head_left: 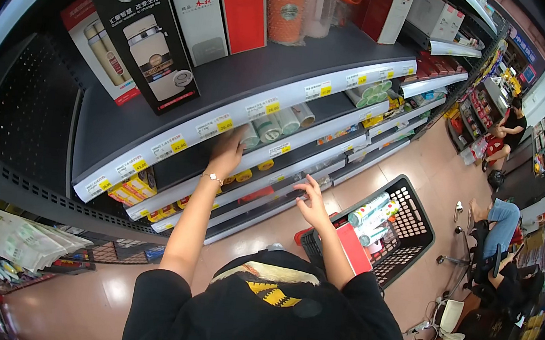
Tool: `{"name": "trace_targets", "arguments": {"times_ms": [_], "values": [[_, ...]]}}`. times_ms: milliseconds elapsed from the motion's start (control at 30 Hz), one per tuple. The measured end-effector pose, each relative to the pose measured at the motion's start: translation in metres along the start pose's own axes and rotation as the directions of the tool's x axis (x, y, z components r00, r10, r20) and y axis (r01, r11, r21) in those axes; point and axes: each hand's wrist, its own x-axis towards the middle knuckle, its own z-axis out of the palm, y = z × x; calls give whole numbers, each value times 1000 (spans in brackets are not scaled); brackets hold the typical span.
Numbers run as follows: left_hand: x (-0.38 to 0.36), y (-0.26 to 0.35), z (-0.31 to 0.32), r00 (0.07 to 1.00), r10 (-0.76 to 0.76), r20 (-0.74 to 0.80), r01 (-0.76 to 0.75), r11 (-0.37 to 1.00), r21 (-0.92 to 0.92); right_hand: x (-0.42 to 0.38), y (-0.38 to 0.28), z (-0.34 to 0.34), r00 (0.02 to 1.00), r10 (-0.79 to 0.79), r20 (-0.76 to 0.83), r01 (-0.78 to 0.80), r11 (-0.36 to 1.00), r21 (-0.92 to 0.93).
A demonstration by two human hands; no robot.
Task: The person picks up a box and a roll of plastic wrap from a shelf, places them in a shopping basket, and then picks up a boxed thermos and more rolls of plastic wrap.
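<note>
My left hand (226, 154) reaches in under the price-tag strip of the upper shelf. Its fingers are partly hidden there, right at the end of a row of pale green and clear cylindrical items (268, 129) lying on the shelf below. Whether it grips one of them, I cannot tell. Out in front of the lower shelves, my right hand (313, 205) hangs in the air with fingers spread and nothing in it. Below that forearm stands a black shopping basket (423, 231). Inside are a red box (353, 249) and several patterned cylindrical items (370, 211).
Boxed flasks (154, 56) and an orange tumbler (284, 10) line the upper shelf (283, 77). Yellow boxes (132, 188) sit lower left. To the right, a seated person (501, 229) is beside an office chair, and other people are farther back along the aisle.
</note>
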Motion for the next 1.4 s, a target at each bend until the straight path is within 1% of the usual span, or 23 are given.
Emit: {"name": "trace_targets", "arguments": {"times_ms": [33, 133, 233, 333, 433, 533, 567, 633, 733, 833, 867, 933, 967, 1033, 1067, 1133, 1167, 1233, 1267, 1367, 1400], "values": [[1, -1, 1, 999, 34, 7, -34, 999, 9, -1, -1, -1, 1000, 12, -3, -12, 1000, 13], [2, -2, 3, 996, 85, -39, -84, 996, 19, -3, 4, 0, 1000, 7, -11, -7, 1000, 31], [4, 0, 0, 990, 133, -46, -131, 990, 43, -5, 4, -1, 1000, 18, -2, -18, 1000, 16], [6, 3, 4, 999, 39, 12, -40, 989, 143, -6, 2, -1, 999, 37, -4, -37, 998, 54], [9, 8, 5, 998, 55, 28, -61, 962, 266, -2, 0, -1, 996, 55, 70, -65, 987, 146], [9, 17, -2, 995, -22, 95, 1, 975, 223, 14, 7, 4, 963, 71, 260, -150, 943, 298], [8, 14, -2, 998, 3, 70, -17, 980, 201, 18, 8, 5, 971, 32, 237, -101, 953, 286], [7, 6, 2, 998, 52, 18, -55, 986, 159, 31, -28, 6, 981, -50, 189, -1, 965, 261], [6, 0, 5, 999, 40, 25, -42, 994, 98, 55, -52, 16, 956, -256, 144, 253, 967, 37], [9, -5, 6, 980, -56, 192, 62, 998, -24, 68, -83, 29, 952, -269, 143, 238, 950, 200], [9, -6, 6, 982, -43, 183, 49, 998, -31, 75, -78, 36, 928, -344, 143, 327, 936, 132], [11, -5, 6, 986, -15, 164, 23, 999, -44, 81, -88, 41, 946, -294, 136, 254, 934, 253], [10, -5, 6, 990, -29, 135, 40, 996, -80, 82, -92, 43, 954, -267, 136, 214, 926, 312], [9, -2, 5, 995, -58, 76, 69, 986, -155, 87, -85, 48, 956, -276, 94, 239, 926, 293], [8, -4, 5, 993, -73, 90, 87, 981, -174, 88, -82, 50, 957, -281, 71, 250, 926, 284], [8, -6, 2, 988, -99, 120, 123, 969, -213, 90, -81, 50, 952, -292, 90, 264, 934, 241], [8, -6, 1, 974, -161, 158, 197, 948, -250, 91, -81, 50, 950, -297, 100, 270, 937, 220], [10, 5, -8, 932, -272, 241, 340, 886, -316, 91, -81, 50, 952, -285, 114, 246, 931, 270], [10, 6, -9, 934, -272, 230, 335, 890, -310, 92, -82, 50, 953, -278, 119, 233, 927, 294], [11, 9, -11, 939, -265, 219, 319, 908, -271, 94, -85, 50, 952, -281, 121, 240, 931, 276], [11, 9, -13, 938, -260, 228, 314, 917, -246, 93, -90, 47, 959, -237, 153, 192, 946, 261]]}}
